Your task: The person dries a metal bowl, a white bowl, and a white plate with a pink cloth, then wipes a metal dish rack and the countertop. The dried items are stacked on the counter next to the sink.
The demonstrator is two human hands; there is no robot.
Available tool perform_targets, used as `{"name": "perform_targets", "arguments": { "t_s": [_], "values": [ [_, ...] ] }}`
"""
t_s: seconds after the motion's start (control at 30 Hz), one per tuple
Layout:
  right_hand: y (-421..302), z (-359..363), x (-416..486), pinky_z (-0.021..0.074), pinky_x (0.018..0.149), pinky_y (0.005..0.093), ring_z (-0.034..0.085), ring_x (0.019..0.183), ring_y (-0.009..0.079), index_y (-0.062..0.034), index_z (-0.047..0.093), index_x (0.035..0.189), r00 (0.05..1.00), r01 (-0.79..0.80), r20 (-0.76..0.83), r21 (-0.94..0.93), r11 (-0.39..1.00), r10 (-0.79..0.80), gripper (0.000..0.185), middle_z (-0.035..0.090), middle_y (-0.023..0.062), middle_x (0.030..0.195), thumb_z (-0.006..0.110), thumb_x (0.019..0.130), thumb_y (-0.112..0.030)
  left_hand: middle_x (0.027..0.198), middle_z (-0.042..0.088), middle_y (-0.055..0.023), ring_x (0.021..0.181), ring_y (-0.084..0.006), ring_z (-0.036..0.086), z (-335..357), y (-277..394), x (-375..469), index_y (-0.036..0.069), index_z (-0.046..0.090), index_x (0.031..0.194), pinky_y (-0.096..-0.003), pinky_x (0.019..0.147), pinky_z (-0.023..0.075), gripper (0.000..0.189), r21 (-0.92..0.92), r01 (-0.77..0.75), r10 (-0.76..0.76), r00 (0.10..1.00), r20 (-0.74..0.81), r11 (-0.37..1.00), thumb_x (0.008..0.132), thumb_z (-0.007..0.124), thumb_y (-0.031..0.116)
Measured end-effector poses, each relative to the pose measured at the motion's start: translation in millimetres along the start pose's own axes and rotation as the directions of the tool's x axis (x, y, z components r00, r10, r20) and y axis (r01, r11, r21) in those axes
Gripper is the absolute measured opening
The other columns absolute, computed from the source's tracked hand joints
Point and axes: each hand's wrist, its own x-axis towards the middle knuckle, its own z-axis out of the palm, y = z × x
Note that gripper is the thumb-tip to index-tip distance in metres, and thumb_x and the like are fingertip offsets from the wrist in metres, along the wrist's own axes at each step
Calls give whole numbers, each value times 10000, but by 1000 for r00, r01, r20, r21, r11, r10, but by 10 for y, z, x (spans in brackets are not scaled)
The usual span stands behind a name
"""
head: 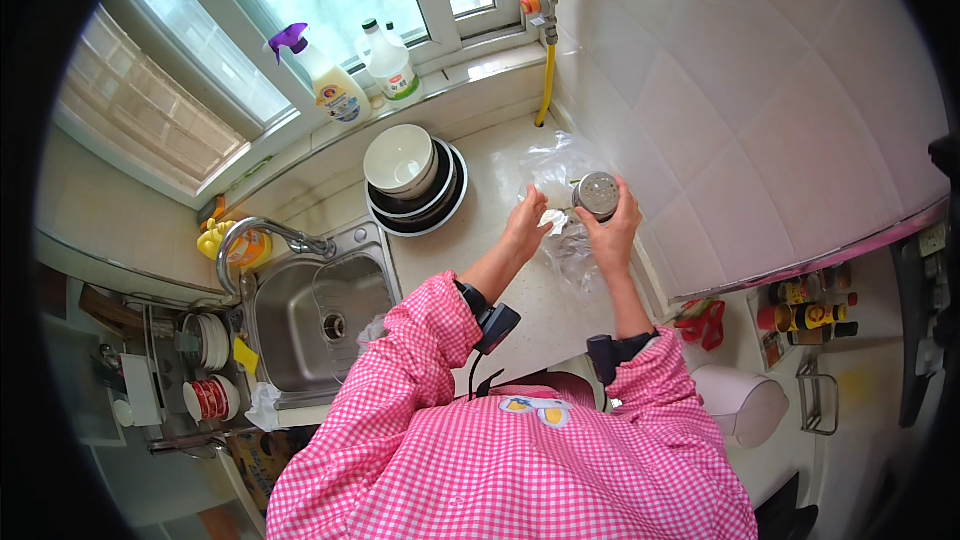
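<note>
My right hand (613,229) grips a round container with a perforated metal lid (598,195), its holed top turned up toward me. Thumb and fingers wrap its sides, and its body is mostly hidden below the lid. To the left, my left hand (525,223) is held with thumb and fingers apart, nothing visible between them. Just beside its thumb is a crumpled white piece (555,220), perhaps paper or plastic. Clear plastic bags (562,157) lie crinkled on the pale countertop (480,255), beneath and around both hands.
Nested bowls (401,161) stand left of the hands, near a steel sink (289,322) with a curved faucet (255,229). A spray bottle (341,94) and a jug (390,67) line the windowsill. A yellow hose (549,82) runs down by the tiled wall (697,142).
</note>
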Motion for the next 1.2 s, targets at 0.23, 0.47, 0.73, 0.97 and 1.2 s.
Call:
{"name": "perform_targets", "arguments": {
  "t_s": [0.23, 0.47, 0.73, 0.97, 1.2],
  "values": [
    [41, -40, 70, 339, 989, 444, 474, 1167, 328, -32, 445, 1314, 994, 30, 104, -47, 998, -25, 835, 549, 155, 1228, 853, 613, -229, 1516, 267, -156, 1439, -252, 106, 40, 4, 164, -61, 288, 1418, -545, 1132, 43, 863, 42, 27, -28, 999, 22, 999, 944, 212, 657],
    [-15, -52, 109, 356, 987, 449, 470, 1161, 339, -3, 454, 1289, 970, 16, 241, -34, 999, -7, 787, 529, 182, 1239, 837, 624, -179, 1553, 143, -182, 1459, -202, 53, 53, 61, 175, -65, 161, 1453, -529, 1147, 36, 863, -77, 108, -49, 840, 540, 991, 953, 164, 638],
    [-15, 22, 85, 359, 999, 447, 471, 1166, 356, -5, 445, 1300, 971, -48, 237, 46, 998, 36, 784, 511, 188, 1279, 829, 635, -160, 1566, 68, -188, 1455, -280, 32, 82, 97, 124, -38, 131, 1472, -505, 1150, 28, 863, -84, 65, -64, 998, 21, 994, 948, 217, 642],
    [8, -9, 42, 357, 1002, 457, 446, 1198, 357, -15, 435, 1309, 993, 35, -118, 181, 983, -14, 797, 508, 179, 1280, 832, 632, -155, 1556, 112, -188, 1438, -326, 95, 71, 80, 113, -1, 118, 1488, -474, 1154, 35, 879, -27, 34, -38, 991, -131, 999, 931, 253, 665],
    [-140, -107, 45, 335, 1034, 444, 443, 1235, 348, -23, 424, 1320, 971, 233, 58, 7, 972, -233, 804, 489, 167, 1315, 826, 630, -107, 1565, 146, -130, 1444, -306, 116, 12, 96, 106, -20, 136, 1479, -490, 1155, 52, 852, 111, 9, 0, 997, -80, 994, 948, 292, 628]
  ]
}}
